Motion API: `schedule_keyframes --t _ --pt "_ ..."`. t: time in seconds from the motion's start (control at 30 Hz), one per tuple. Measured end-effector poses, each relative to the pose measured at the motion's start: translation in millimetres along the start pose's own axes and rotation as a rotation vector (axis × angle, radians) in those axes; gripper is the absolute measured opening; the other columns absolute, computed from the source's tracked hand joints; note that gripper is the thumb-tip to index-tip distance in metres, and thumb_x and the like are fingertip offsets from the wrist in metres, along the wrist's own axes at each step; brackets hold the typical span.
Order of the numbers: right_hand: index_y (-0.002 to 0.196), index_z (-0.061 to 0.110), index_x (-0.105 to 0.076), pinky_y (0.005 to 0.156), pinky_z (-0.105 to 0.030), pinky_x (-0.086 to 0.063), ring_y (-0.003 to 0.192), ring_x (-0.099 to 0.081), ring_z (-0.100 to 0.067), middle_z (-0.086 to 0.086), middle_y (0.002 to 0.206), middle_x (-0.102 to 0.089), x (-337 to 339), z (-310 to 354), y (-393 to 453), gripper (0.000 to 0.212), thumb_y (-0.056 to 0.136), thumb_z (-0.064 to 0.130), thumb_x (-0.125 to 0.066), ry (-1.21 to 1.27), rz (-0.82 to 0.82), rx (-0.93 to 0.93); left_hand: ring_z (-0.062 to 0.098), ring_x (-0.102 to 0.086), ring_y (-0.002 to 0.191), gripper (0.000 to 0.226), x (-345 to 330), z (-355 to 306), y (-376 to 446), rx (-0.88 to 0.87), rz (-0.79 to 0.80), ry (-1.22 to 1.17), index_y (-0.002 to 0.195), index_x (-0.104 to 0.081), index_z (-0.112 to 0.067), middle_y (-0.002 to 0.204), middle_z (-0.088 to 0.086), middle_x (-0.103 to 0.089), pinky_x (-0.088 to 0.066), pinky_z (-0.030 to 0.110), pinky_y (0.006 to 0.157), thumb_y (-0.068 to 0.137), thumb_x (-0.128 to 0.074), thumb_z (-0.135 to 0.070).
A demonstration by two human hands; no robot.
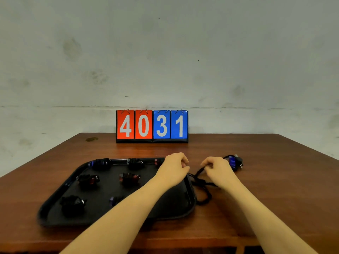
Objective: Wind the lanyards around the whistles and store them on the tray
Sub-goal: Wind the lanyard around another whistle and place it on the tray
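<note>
Wooden table (256, 180), scoreboard (152, 126), tray (172, 209)

a bare staged recording room: stained plaster wall (165, 52), wooden table (256, 180), flip scoreboard (152, 126) reading 4031.

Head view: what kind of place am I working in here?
Probably a staged recording setup, not a home: a bare wooden table against a blank wall, with a flip scoreboard reading 4031.

Tray (55, 202) left on table (256, 189), wound whistles (89, 179) in it; loose whistle (233, 161) right; scoreboard (152, 126) behind.
</note>
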State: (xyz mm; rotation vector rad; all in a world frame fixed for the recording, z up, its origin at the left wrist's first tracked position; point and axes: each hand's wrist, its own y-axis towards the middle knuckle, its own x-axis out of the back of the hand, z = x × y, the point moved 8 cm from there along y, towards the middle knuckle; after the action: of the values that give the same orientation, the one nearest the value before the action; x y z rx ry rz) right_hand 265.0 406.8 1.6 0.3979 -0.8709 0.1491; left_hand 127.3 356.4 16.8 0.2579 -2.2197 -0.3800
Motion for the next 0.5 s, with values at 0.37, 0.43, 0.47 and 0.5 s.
schedule_keyframes --t 0.37,0.43,0.47,0.5 --pt "0.097 0.022 -0.063 0.089 -0.034 -0.049 0.1 -0.058 -0.019 0.001 0.113 -0.058 20.4 -49.5 -27.3 0.014 0.084 0.018 -0.061 -0.296 0.149 0.008 0.028 -0.043 0.118 0.045 -80.3 -51.7 -5.9 -0.118 0.275 0.465 0.13 -0.05 -0.013 0.128 0.009 -0.049 -0.037 0.04 0.1 0.09 -0.053 -0.035" --pt "0.09 0.025 -0.058 0.089 -0.034 -0.048 0.097 -0.057 -0.018 0.002 0.107 -0.059 20.7 -51.2 -27.1 0.007 0.086 0.02 -0.062 -0.276 0.128 0.016 0.031 -0.043 0.116 0.041 -87.2 -52.2 -5.6 -0.112 0.277 0.529 0.126 -0.052 -0.011 0.126 0.011 -0.05 -0.035 0.04 0.097 0.092 -0.05 -0.034" --pt "0.089 0.025 -0.057 0.089 -0.033 -0.048 0.096 -0.057 -0.017 0.003 0.104 -0.059 21.8 -52.1 -27.1 0.006 0.087 0.021 -0.061 -0.247 0.112 0.024 0.031 -0.043 0.114 0.036 -88.5 -54.3 -4.7 -0.117 0.256 0.537 0.121 -0.054 -0.01 0.122 0.011 -0.051 -0.035 0.04 0.096 0.092 -0.049 -0.031" --pt "0.089 0.025 -0.057 0.089 -0.031 -0.047 0.096 -0.057 -0.016 0.005 0.101 -0.06 22.1 -52.1 -27.1 0.006 0.088 0.021 -0.06 -0.204 0.094 0.029 0.031 -0.045 0.112 0.03 -87.6 -55.5 -4.1 -0.123 0.224 0.53 0.115 -0.057 -0.01 0.119 0.011 -0.054 -0.035 0.039 0.094 0.093 -0.048 -0.027"
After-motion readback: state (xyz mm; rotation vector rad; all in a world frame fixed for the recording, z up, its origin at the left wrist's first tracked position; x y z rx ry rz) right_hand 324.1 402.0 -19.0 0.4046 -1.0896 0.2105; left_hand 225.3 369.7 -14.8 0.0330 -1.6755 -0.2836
